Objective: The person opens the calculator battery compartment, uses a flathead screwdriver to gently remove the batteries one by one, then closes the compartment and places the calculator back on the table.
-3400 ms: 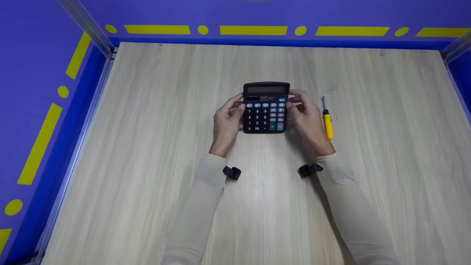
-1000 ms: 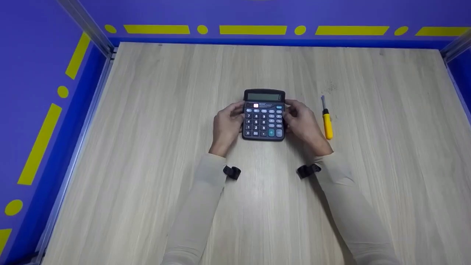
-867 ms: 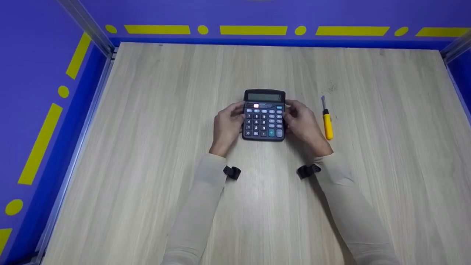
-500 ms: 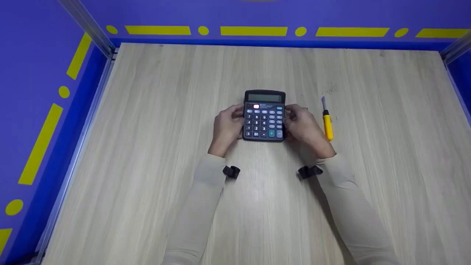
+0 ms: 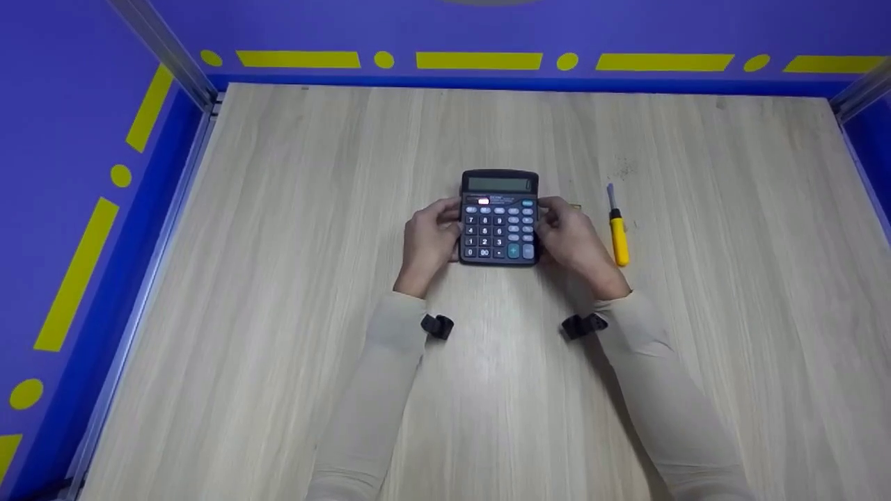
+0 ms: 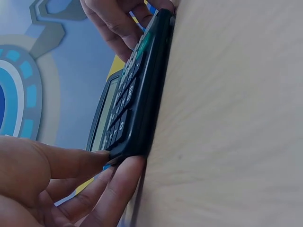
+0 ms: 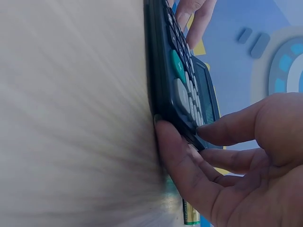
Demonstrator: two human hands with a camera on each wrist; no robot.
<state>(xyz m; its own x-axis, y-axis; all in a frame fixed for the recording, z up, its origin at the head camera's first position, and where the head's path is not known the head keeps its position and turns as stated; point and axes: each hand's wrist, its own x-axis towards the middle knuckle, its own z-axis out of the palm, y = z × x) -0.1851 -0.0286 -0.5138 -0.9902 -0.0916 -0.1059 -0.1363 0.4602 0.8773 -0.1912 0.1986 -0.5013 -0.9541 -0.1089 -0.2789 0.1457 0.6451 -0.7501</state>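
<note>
A black desk calculator [image 5: 498, 217] lies face up at the middle of the table, with a digit at the right end of its display [image 5: 499, 184]. My left hand [image 5: 431, 236] pinches its left side, thumb at the top edge and fingers [image 6: 124, 182] low against the side near the tabletop. On the opposite side my right hand [image 5: 574, 233] pinches the calculator, thumb [image 7: 232, 127] on the upper edge and a finger curled under the lower corner. Just beyond the right hand lies a gold-and-green battery [image 7: 191, 213], mostly hidden by the fingers.
A yellow-handled screwdriver [image 5: 619, 236] lies right of my right hand, its tip pointing away from me. Dark specks [image 5: 625, 167] are scattered past its tip. Blue panels with yellow marks [image 5: 479, 60] stand along the table's back and left sides.
The calculator has come down from a raised, blank-screened position, and its display now shows a digit. My right fingers have shifted slightly nearer me, exposing a battery's end beside them.
</note>
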